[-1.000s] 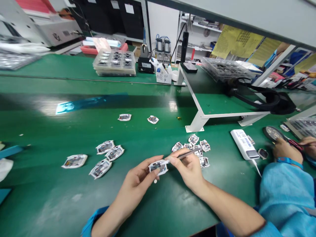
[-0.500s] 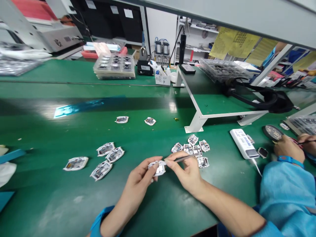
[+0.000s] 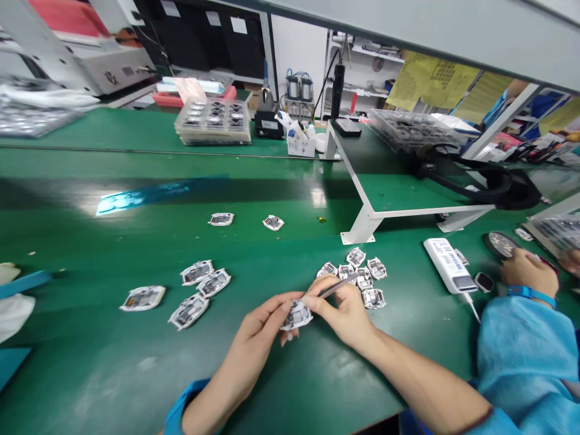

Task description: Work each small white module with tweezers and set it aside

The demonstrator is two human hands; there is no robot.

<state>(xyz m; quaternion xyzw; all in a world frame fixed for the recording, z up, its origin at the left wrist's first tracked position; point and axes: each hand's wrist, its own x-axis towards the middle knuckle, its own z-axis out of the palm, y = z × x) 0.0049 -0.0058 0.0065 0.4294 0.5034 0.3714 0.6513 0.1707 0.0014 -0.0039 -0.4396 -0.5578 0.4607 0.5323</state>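
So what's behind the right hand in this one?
Just beyond the right hand, six white-framed parts show on the green table. The hand and its slim grey tool overlap the cluster; whatever they cover can't be seen.

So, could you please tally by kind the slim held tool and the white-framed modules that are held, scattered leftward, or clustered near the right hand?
Slim tool: 1
Held module: 1
Scattered modules: 6
Clustered modules: 6
Total: 14
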